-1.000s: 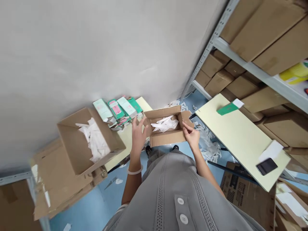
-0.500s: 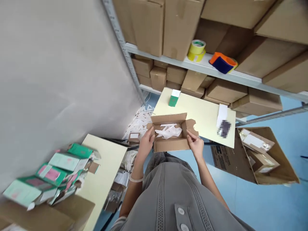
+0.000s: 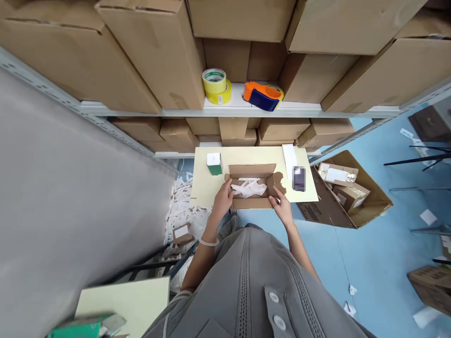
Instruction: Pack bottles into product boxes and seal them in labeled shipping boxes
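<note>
An open cardboard box (image 3: 252,203) with crumpled white paper (image 3: 251,188) inside sits at the near edge of a pale yellow table (image 3: 252,155). My left hand (image 3: 222,198) is closed on the box's left side, and my right hand (image 3: 281,205) grips its right side near the raised flap. To the left of the box stands a small green and white carton (image 3: 214,163). On the right part of the table lie a white paper strip (image 3: 289,159) and a dark, pixelated object (image 3: 299,179).
Yellow tape rolls (image 3: 215,87) and an orange and blue tape dispenser (image 3: 263,96) rest on a shelf (image 3: 232,111) packed with cartons. A large carton (image 3: 375,202) holding parcels stands at right. Paper scraps (image 3: 179,202) cover the floor at left; a second table (image 3: 123,300) stands lower left.
My view has swung to the right, so the shelf now runs level and the second table has slid toward the lower left. The box, held in both hands, is now over the table.
</note>
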{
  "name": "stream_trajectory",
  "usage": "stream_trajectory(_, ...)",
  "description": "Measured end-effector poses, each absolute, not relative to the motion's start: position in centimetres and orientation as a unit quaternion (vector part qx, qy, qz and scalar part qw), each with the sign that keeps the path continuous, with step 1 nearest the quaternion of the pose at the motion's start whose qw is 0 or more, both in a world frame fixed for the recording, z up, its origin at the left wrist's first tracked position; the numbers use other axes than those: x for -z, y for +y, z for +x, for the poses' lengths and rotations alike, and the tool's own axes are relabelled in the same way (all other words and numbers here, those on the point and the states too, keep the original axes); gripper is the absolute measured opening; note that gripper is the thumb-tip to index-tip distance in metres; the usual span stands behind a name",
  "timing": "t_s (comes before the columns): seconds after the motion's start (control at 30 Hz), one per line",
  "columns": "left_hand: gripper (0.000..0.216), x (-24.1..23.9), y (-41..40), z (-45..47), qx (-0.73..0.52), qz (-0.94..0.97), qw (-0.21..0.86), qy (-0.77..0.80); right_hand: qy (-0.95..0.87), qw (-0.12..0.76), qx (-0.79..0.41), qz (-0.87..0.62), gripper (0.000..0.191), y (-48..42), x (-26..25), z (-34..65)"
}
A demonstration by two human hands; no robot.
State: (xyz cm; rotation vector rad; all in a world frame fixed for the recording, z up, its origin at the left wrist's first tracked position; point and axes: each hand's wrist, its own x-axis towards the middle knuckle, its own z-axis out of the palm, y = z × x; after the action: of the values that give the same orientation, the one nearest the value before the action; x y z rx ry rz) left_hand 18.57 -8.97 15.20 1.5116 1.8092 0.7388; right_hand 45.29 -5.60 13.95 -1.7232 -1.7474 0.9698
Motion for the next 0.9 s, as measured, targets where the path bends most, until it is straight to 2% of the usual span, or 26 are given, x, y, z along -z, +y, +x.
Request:
stream_trajectory(0.33, 0.06, -11.1, -0.8, 19.6, -0.25, 0.556, 0.398, 0.685, -0.627, 0.258, -0.398, -0.618, 0.069, 1.7, -9.2, 46.1)
stream_trajectory(0.5, 0.06, -10.1, 1.1, 21.0, -0.284, 0.531, 0.383, 0.701, -0.66, 0.27, -0.424, -0.559, 0.081, 4.9, -8.0, 47.5)
stream_trajectory(0.67, 0.066, -10.6, 1.7, 22.7, -0.276, 0.511, 0.379, 0.72, -0.661, 0.242, -0.471, -0.532, 0.093, 7.3, -7.3, 48.4)
stream_trajectory(0.73, 0.068, -11.6, 1.3, 23.1, -0.274, 0.531, 0.339, 0.727, -0.665, 0.225, -0.477, -0.529, 0.096, 7.8, -7.3, 48.6)
stream_trajectory(0.9, 0.064, -15.0, 1.1, 21.1, -0.246, 0.535, 0.124, 0.799, -0.687, 0.158, -0.473, -0.529, 0.097, 8.4, -8.3, 49.0)
